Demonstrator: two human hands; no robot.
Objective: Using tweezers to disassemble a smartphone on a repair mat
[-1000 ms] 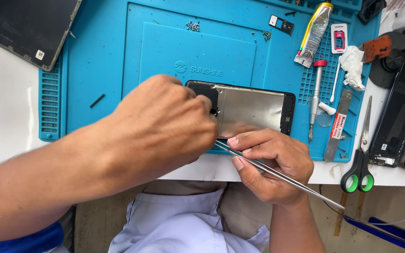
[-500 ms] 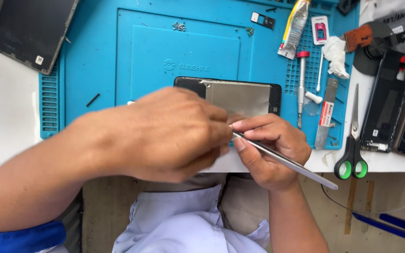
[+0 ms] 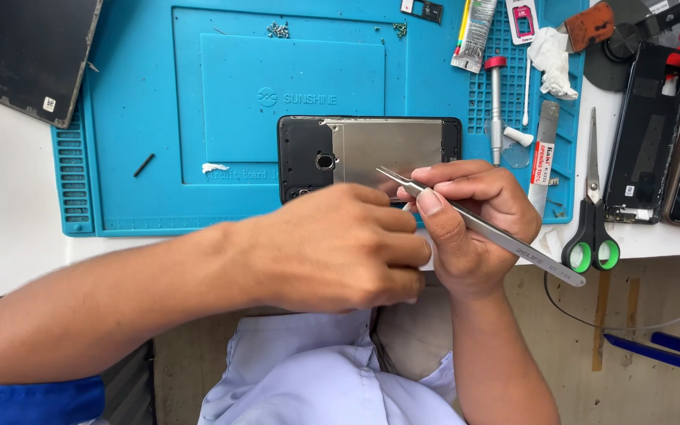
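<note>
An opened phone [image 3: 371, 149] with a silver metal plate lies on the blue work mat [image 3: 198, 118]. My right hand [image 3: 474, 224] grips slim metal tweezers [image 3: 505, 240], their tips pointing up-left over the phone's lower edge. My left hand [image 3: 332, 248] is curled in front of the phone, fingers closed and meeting the right hand's fingers. Whether it pinches a small part I cannot tell; the fingertips hide it.
Green-handled scissors [image 3: 590, 220], a red-capped screwdriver [image 3: 497, 102], a metal pry tool [image 3: 543, 153], a glue tube [image 3: 475, 27] and a white wad [image 3: 551, 53] lie at the mat's right. A black phone frame [image 3: 645, 130] sits further right, a dark screen panel [image 3: 29, 55] top left, small screws [image 3: 279, 30] near the top.
My left hand has slid down off the phone toward the mat's near edge, uncovering the phone's left end. The tweezers' tips now lie over the phone's lower edge.
</note>
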